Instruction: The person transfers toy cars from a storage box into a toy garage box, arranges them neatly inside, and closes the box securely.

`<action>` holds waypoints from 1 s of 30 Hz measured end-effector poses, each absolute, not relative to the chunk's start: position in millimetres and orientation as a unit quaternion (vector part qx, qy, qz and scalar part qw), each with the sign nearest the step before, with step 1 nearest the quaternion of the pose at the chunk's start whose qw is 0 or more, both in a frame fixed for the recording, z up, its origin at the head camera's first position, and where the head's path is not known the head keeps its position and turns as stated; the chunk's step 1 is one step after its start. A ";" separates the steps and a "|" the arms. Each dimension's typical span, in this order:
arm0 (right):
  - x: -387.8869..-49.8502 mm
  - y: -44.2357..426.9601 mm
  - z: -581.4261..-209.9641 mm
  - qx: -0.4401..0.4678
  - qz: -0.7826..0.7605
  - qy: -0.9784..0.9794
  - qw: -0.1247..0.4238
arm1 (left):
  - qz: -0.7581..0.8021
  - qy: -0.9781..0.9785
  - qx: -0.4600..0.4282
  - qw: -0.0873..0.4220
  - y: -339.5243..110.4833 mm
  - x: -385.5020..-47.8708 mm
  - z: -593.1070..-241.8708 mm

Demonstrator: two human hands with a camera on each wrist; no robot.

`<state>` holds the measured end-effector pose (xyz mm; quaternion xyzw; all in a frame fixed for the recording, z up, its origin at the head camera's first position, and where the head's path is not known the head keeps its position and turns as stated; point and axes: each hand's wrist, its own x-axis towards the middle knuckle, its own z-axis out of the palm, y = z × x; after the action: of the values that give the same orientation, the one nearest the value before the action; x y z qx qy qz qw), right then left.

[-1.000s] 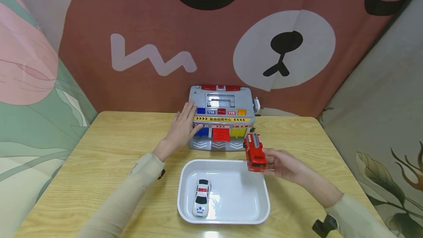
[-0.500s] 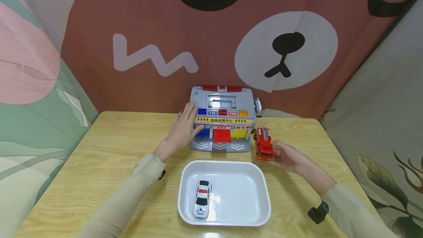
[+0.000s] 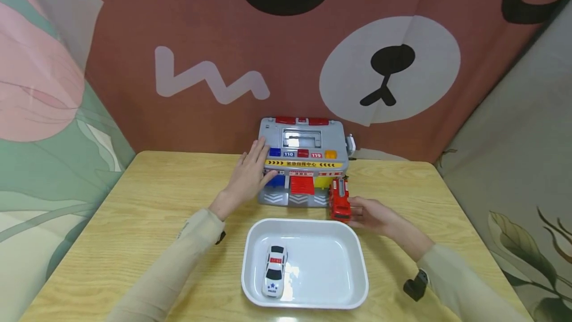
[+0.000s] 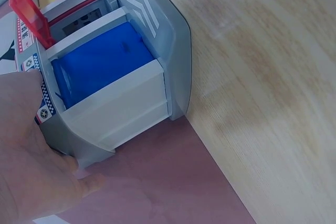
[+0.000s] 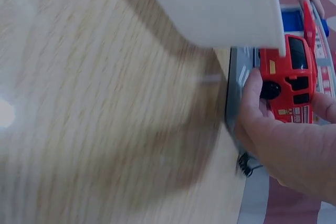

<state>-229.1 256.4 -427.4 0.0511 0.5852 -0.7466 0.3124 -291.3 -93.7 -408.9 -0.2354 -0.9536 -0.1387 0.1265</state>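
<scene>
My right hand [image 3: 373, 216] grips a red toy fire truck [image 3: 340, 202] from its right side, at the front right corner of the grey toy garage [image 3: 272, 135]. In the right wrist view, fingers and thumb hold the truck [image 5: 291, 80] from both sides; whether its wheels touch the garage's base is unclear. Against the garage's left side rests my left hand [image 3: 245, 177], fingers fairly straight. The red middle door [image 4: 29, 11] is raised, while the blue door [image 4: 102, 61] is down. The truck partly hides the yellow door [image 3: 322, 182].
A white tray [image 3: 362, 282] stands in front of the garage, with a white toy police car [image 3: 274, 275] lying in its left part. All stand on a wooden table [image 3: 161, 202]. A printed curtain [image 3: 214, 128] hangs behind the table. A grey crank [image 3: 351, 145] sticks out on the garage's right.
The fire truck first moved right and away from above the tray, then back left to the garage's right front. The left hand has stayed against the garage.
</scene>
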 end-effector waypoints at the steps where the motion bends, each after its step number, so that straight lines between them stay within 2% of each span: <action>1: -229.5 253.3 -427.2 0.050 -0.746 0.584 0.316 | -0.139 -0.954 -0.235 0.126 -94.0 -291.2 -409.2; 16: -246.1 223.7 -423.8 -0.009 -0.666 0.641 0.381 | -0.134 -0.954 -0.235 0.126 -95.8 -291.7 -408.5; 30: -260.4 188.6 -413.0 0.044 -0.653 0.634 0.412 | -0.134 -0.952 -0.240 0.134 -95.4 -291.8 -410.3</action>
<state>-260.4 188.6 -413.0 0.0445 0.6343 -0.6527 0.4119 -291.8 -95.4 -410.3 -0.2404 -0.9519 -0.1341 0.1342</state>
